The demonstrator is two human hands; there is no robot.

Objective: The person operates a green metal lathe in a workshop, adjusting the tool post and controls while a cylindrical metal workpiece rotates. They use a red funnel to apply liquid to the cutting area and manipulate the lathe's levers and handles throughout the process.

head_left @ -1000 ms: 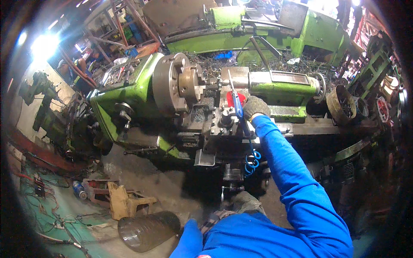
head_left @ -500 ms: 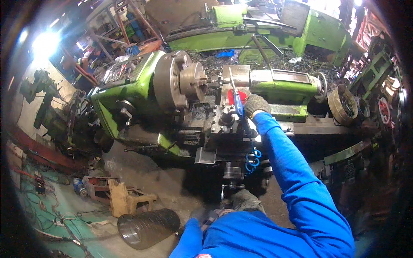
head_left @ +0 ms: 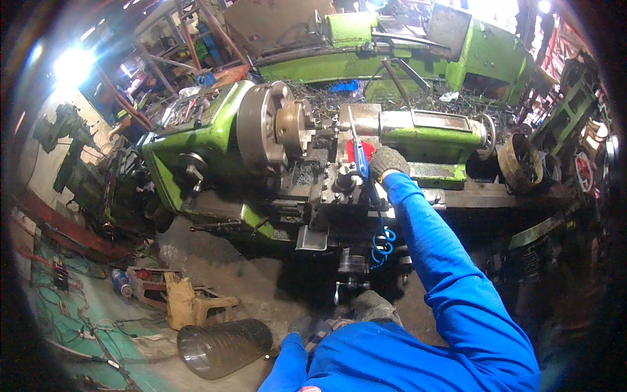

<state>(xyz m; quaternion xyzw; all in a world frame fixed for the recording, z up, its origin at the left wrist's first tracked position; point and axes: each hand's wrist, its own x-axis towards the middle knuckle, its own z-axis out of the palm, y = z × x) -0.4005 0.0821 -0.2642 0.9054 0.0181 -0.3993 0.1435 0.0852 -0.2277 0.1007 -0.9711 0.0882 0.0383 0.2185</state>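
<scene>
From where I stand, the chuck (head_left: pixel 257 130) shows its jaws turned to a different position than half a second ago, so the lathe looks to be running. The gloved right hand (head_left: pixel 389 162) has barely moved: right of the chuck, its fingers look clamped on the blue air gun (head_left: pixel 362 164), whose thin nozzle points up and away from the wearer. I judge the work continues with the hand held clear. The left hand is out of sight, so I can't tell its fingers' state.
</scene>
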